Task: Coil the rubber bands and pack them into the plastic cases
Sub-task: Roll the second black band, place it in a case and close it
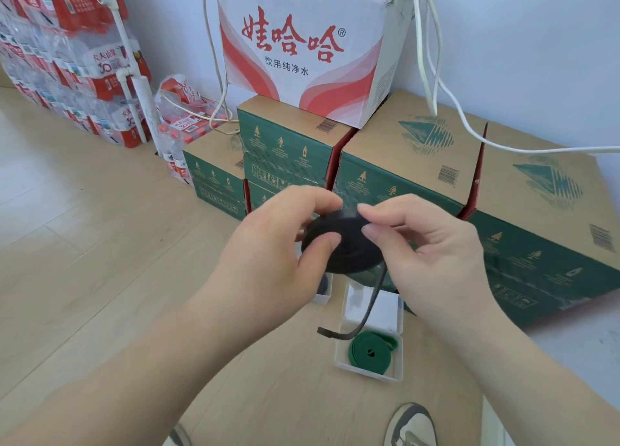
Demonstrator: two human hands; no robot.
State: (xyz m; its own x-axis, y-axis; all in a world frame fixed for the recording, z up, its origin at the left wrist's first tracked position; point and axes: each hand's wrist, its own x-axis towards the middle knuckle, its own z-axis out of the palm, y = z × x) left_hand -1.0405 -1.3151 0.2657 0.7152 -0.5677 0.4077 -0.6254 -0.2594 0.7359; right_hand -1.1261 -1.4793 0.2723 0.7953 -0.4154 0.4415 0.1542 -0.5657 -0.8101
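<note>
While the head view centres on both hands, the left hand [268, 254] pinches the nearly coiled black band [345, 247] and the right hand [432, 257] nips its rim, tail [369, 306] dangling; lower down, a green band [359, 345] already lies coiled in a plastic case [365, 373]; the black one is not yet packed

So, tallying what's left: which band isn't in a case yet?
The black band, gripped by the left hand and right hand, tail dangling. The green band lies coiled in its plastic case.
</note>
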